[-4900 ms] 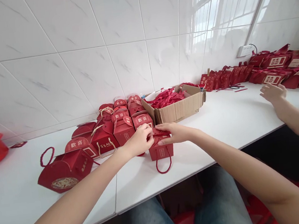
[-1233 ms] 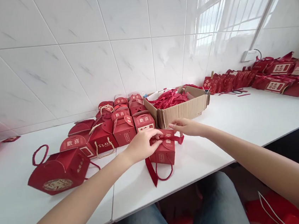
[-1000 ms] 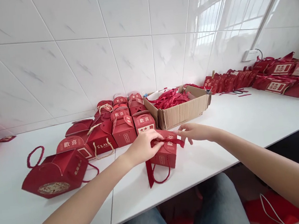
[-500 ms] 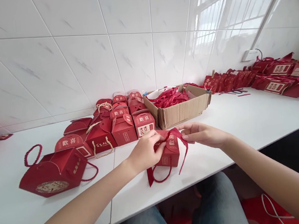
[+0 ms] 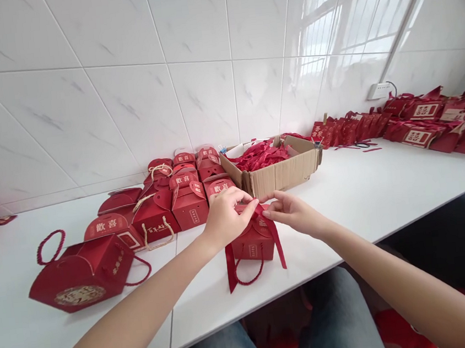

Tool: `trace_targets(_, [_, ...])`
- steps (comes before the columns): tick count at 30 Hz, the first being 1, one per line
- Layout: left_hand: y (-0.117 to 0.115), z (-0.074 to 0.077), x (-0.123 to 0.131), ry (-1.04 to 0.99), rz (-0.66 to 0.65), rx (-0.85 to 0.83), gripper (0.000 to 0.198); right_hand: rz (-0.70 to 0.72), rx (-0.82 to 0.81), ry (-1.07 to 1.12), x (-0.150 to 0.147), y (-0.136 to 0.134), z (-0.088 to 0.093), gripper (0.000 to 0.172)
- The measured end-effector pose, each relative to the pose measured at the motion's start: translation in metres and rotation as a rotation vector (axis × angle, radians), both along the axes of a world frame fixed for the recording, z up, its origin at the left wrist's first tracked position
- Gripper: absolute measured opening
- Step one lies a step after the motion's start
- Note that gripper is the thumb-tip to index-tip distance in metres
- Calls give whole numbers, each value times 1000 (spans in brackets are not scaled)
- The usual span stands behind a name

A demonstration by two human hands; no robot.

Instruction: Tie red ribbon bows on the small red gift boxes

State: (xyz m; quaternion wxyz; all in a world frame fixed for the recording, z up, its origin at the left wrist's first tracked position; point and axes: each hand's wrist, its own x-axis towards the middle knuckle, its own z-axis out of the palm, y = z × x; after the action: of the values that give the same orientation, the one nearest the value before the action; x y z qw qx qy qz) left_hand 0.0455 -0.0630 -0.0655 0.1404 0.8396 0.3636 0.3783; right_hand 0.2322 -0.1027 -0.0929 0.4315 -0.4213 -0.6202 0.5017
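A small red box (image 5: 252,248), lid flaps closed, was stood upright near the front edge of a white tabletop (image 5: 324,219), with red ribbon (image 5: 276,242) laid over its top. The ribbon was pinched between thumb and finger of the left hand (image 5: 226,216); the fingers of the right hand (image 5: 297,215) were bent narrow against it, though whether it was gripped could not be told. The tying was judged partly done: both tails were left loose, and no finished bow could be made out. Red boxes (image 5: 190,206) were grouped at the left, beside a cardboard carton (image 5: 285,175) filled with loose ribbon. More red packages (image 5: 419,135) were massed at the far right. The surface was backed by white, marble-veined tile (image 5: 204,102), in which a barred window was reflected, with a power socket (image 5: 379,91) mounted low.
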Motion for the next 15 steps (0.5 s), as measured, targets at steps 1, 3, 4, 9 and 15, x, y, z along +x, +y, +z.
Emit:
trace_targets(1, [0,1,0,3,0,8,18,-11,-3,-11,-1,-1,0,37])
trace_targets(3, [0,3,0,18,4,23,19,-9,-11,-35,-2,-2,1,39])
trace_targets(4, [0,4,0,30,6,34,20,-11,-8,-49,-3,-2,1,41])
trace_targets(9, [-3,8,1,76,-28,87,18,-71,57,-122,-11,0,-1,39])
trace_targets(15, [2,-2,-18,-60,-66,-67,18,-164,45,-43,-18,-2,-7,24])
